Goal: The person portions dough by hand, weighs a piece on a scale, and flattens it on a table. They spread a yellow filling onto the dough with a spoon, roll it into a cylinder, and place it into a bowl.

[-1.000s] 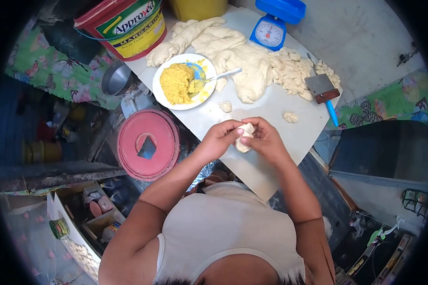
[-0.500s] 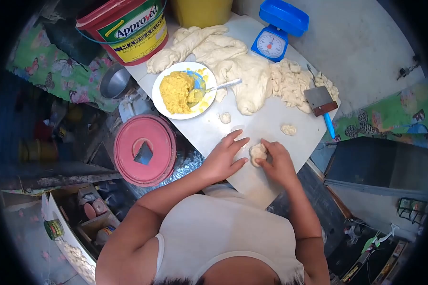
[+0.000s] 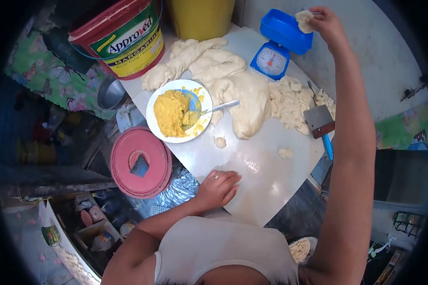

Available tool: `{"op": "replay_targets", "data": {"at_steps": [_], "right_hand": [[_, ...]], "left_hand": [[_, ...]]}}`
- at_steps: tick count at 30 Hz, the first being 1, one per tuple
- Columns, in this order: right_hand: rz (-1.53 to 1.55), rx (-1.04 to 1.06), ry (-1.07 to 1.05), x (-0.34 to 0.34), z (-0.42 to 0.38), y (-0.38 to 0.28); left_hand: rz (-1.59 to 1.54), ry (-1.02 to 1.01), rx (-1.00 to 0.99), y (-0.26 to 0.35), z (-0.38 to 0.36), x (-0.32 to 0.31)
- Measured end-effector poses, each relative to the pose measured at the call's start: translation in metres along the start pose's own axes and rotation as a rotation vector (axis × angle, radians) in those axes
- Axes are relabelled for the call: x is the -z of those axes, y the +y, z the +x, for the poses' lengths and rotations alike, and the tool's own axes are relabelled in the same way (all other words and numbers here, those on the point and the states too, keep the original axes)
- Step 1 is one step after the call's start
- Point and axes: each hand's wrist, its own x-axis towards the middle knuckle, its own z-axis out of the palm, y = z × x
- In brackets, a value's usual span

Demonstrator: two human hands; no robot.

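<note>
My right hand is raised at the far right, pinching a small flattened piece of dough over the rim of the scale's blue tray. Below the tray is the blue kitchen scale with its round white dial. My left hand rests at the near left edge of the table, fingers loosely curled together and a ring on one; I see nothing in it. A large mass of dough lies across the table. Two small dough bits, one at left and one at right, lie nearer me.
A white plate holds yellow filling and a spoon. Cut dough pieces lie beside a dough scraper and a blue-handled tool. A margarine bucket, yellow container and red lidded bucket stand around.
My right hand has lifted a dough piece from the near part of the table up to the scale's tray. My left hand has drawn back towards me, its fingers curling in.
</note>
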Motion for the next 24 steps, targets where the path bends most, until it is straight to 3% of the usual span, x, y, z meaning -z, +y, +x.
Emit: {"op": "replay_targets", "data": {"at_steps": [2, 8, 15, 17, 24], "right_hand": [[-0.091, -0.152, -0.264, -0.007, 0.029, 0.025], [-0.205, -0.365, -0.554, -0.031, 0.023, 0.006], [-0.12, -0.296, -0.542, -0.043, 0.038, 0.048], [-0.147, -0.115, -0.489, -0.043, 0.043, 0.055], [-0.276, -0.213, -0.531, -0.042, 0.041, 0.035]], "left_hand": [[-0.005, 0.008, -0.012, 0.001, 0.002, 0.002], [-0.048, -0.034, -0.019, -0.001, 0.002, 0.005], [-0.032, -0.03, -0.065, -0.006, 0.001, 0.002], [-0.03, -0.022, -0.104, -0.008, 0.0, 0.001], [-0.04, -0.041, -0.118, -0.008, 0.002, 0.003]]}}
